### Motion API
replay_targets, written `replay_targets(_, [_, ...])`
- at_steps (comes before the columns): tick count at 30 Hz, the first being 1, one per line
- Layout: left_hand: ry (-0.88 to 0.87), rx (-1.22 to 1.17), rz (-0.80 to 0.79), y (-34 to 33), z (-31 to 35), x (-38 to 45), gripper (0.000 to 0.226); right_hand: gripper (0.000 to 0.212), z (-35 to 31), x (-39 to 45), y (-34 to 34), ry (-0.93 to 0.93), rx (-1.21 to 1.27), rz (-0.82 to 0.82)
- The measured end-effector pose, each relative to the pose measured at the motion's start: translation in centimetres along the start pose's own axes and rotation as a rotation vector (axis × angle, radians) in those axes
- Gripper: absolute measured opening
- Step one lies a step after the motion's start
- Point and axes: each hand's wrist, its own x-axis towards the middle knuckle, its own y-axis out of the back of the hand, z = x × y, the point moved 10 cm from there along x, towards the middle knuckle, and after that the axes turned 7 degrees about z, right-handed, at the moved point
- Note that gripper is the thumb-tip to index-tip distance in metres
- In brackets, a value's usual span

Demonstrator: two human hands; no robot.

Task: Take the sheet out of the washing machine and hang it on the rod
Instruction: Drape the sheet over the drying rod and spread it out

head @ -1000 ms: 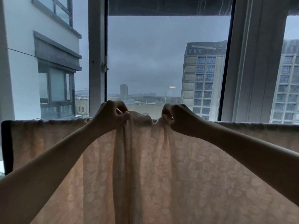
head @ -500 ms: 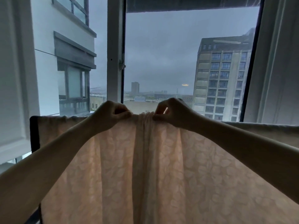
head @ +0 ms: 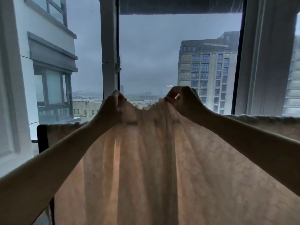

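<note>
Sheet [head: 146, 168]: pale peach, faint leaf print, backlit. It drapes over the rod [head: 131, 123], which shows only as a dark line through the fabric. The bunched top edge is lifted above rod level between both hands. Left hand [head: 112, 106] has a clenched grip, pinching the gathered edge at its left. Right hand [head: 181, 99] has a clenched grip, thumb and fingers pinching the edge at its right. Folds fan downward from both grips. Versus 0.5 s ago, the hands are higher and further apart, and the edge sags between them. Black rack frame [head: 41, 138] at left, open window [head: 178, 62] behind.
</note>
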Motion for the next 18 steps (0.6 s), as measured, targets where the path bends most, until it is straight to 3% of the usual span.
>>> replay_targets(4, [-0.063,0.086,-0.263,-1.3,-1.6,-1.9,0.006,0.01,-0.8,-1.3,-3.8,0.031,-0.137,-0.268])
replay_targets(10, [-0.117,0.001,-0.46,-1.5,-2.0,-3.1,0.015,0.015,-3.1,-1.2,-5.6,-0.019,-0.053,-0.311])
replay_targets(13, [-0.158,0.027,-0.497,-1.0,-2.4,-3.5,0.022,0.018,-4.6,-1.9,-7.7,0.055,-0.098,-0.413])
replay_targets(18, [-0.203,0.044,-0.453,0.3,-2.7,-3.8,0.026,0.014,-5.2,-1.6,-8.6,0.061,-0.152,-0.36])
